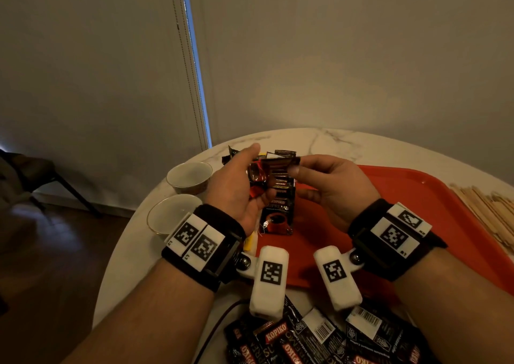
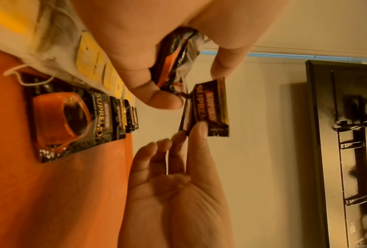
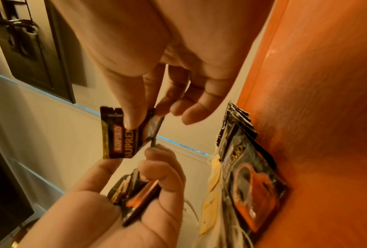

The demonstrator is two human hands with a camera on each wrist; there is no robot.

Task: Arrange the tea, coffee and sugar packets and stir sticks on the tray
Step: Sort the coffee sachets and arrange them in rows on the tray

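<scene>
My left hand (image 1: 250,174) grips a small bunch of black Kopiko coffee packets (image 2: 176,62) above the tray's far left corner. My right hand (image 1: 294,169) pinches the top edge of one packet (image 2: 210,107) between thumb and fingertips, right beside that bunch; the left wrist view shows it partly drawn out. Below the hands, a row of overlapping coffee packets (image 1: 278,210) lies on the red tray (image 1: 417,210). Yellow-tagged tea bags (image 2: 91,62) lie along the tray's left edge. Wooden stir sticks (image 1: 489,213) sit heaped to the right of the tray.
Two pale cups (image 1: 189,176) (image 1: 172,213) stand at the round marble table's (image 1: 347,144) left edge. A loose pile of coffee packets (image 1: 319,338) lies near the front edge, with a dark cable (image 1: 222,316) beside it. A few packets (image 1: 283,152) lie beyond the hands.
</scene>
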